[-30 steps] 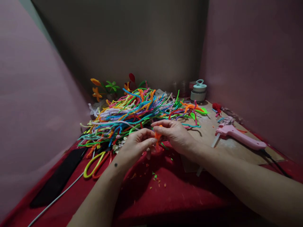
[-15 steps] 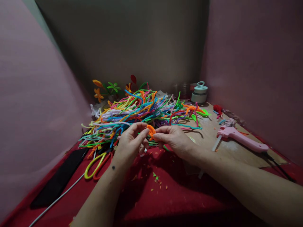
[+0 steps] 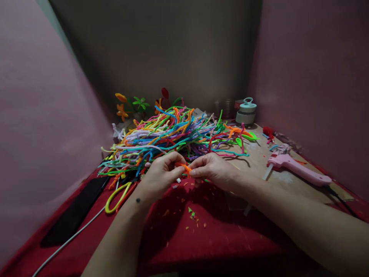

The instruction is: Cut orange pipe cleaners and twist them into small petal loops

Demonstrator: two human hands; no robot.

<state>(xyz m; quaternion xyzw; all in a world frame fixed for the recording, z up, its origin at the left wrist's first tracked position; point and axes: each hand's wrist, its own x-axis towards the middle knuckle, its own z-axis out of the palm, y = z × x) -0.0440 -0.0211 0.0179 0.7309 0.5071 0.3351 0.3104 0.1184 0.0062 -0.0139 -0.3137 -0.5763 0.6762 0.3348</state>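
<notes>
A small orange pipe-cleaner piece [image 3: 186,168] is stretched between both hands, partly covered by the fingers. My left hand [image 3: 165,171] pinches its left end. On the other side, my right hand [image 3: 211,171] grips its right end between thumb and fingers. Just behind the hands lies a large tangled pile of coloured pipe cleaners [image 3: 161,134]. Small orange and green scraps [image 3: 192,213] are scattered on the red cloth [image 3: 207,242] below the hands.
A pink glue gun [image 3: 300,168] rests on a board [image 3: 253,154] at right. Yellow-handled scissors [image 3: 115,200], a black flat object [image 3: 75,211] and a white cable [image 3: 69,240] lie at left. Fuzzy flowers [image 3: 122,111] and a pale green container [image 3: 246,111] stand at the back.
The orange piece looks flatter and more hidden by the fingers than before, when it showed as an upright loop. My left hand has turned slightly. The whole view has shifted a little.
</notes>
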